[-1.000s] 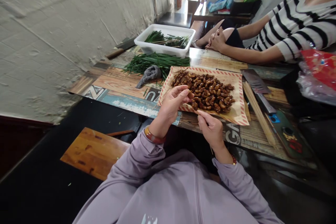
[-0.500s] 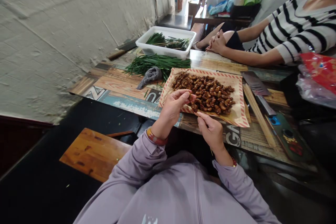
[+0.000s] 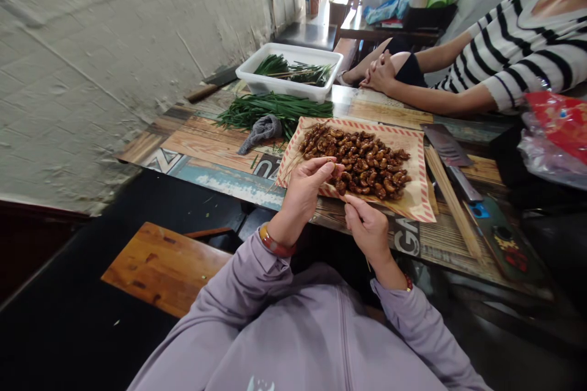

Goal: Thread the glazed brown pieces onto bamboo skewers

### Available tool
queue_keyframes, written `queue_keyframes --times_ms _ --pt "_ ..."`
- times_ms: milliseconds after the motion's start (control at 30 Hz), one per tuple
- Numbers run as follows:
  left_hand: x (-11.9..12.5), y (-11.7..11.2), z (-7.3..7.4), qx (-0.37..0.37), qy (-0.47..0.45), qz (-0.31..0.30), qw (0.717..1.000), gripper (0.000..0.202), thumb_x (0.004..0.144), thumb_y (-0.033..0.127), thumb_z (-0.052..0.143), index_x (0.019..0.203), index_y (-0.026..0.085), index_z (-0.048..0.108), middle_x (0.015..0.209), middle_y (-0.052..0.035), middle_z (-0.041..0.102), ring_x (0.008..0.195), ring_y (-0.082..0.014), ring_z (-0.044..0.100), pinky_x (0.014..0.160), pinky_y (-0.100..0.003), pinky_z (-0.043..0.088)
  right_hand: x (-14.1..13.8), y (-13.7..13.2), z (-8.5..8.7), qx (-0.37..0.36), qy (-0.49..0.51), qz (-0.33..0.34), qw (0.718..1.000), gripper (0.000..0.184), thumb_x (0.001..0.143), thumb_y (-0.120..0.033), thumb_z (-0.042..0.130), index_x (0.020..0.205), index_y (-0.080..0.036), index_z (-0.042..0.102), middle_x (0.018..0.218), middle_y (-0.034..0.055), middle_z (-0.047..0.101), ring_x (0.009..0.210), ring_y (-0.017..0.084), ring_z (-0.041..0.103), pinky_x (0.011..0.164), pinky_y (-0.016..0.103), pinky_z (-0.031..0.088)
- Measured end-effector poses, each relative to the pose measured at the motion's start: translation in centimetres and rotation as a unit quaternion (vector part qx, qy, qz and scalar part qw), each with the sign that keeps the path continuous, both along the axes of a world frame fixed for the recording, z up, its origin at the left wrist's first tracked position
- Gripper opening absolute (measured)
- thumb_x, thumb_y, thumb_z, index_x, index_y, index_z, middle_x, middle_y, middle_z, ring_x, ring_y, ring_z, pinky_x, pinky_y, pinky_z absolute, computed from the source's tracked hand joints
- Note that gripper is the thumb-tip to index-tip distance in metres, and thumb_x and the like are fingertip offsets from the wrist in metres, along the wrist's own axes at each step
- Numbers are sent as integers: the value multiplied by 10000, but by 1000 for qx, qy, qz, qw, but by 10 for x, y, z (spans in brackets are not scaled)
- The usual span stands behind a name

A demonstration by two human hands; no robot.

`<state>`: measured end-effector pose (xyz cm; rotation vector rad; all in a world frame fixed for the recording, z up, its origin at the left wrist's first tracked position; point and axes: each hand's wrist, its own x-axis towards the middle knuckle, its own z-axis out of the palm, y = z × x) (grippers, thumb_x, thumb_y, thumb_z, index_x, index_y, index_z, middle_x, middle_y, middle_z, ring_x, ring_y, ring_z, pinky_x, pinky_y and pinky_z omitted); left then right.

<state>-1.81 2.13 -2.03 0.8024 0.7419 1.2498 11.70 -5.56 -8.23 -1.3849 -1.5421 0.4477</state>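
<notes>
My left hand point(image 3: 303, 194) is above the near edge of the paper, fingertips pinched together; what they hold is too small to make out. Just right of it and lower, my right hand point(image 3: 368, 225) is closed round a thin bamboo skewer point(image 3: 369, 266), whose lower end pokes out beneath the palm. A piece of brown food sits by the skewer's upper end, close to the left fingertips. Beyond both hands, a heap of glossy, sauce-coated brown food pieces point(image 3: 367, 159) lies on striped-edge paper point(image 3: 419, 186). Several skewered pieces point(image 3: 314, 139) lie at its left.
Right of the paper lie loose bamboo skewers point(image 3: 454, 204), a cleaver point(image 3: 447, 145) and a phone point(image 3: 507, 244). Garlic chives point(image 3: 275, 111), a grey cloth point(image 3: 262, 133) and a white tub point(image 3: 293, 90) are behind. A seated person in a striped top point(image 3: 527, 67) is at right.
Both hands keep almost the same pose, the left fingertips shifting only slightly. The view has moved a little.
</notes>
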Motion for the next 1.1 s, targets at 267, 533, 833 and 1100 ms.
queue_keyframes --times_ms 267,533,833,1100 --pt "2 -1 -2 2 10 -1 1000 271 681 318 782 875 140 715 792 -64 739 785 -156 692 811 -282 494 -2 1 1 -18 4 1 1000 269 918 -292 492 1067 -185 689 663 -1 709 581 139 665 667 262 551" --pt "4 -1 0 -2 20 6 1000 258 674 313 782 854 140 719 771 -62 733 759 -145 676 768 -264 480 -4 1 4 16 -8 -21 1000 246 916 -286 499 1026 -202 702 712 21 729 651 166 697 651 272 561" --pt "2 -1 2 -5 24 -1 1000 242 698 336 761 844 149 710 762 -49 726 771 -143 681 728 -232 460 -4 1 4 67 -35 -43 996 211 909 -271 525 977 -210 715 878 49 766 746 178 727 749 288 583" --pt "0 0 4 -1 49 -12 999 248 694 338 761 847 150 711 759 -57 727 743 -141 669 740 -252 469 -5 1 3 82 -42 -47 995 158 898 -248 550 890 -197 699 794 35 750 682 155 706 664 251 558"
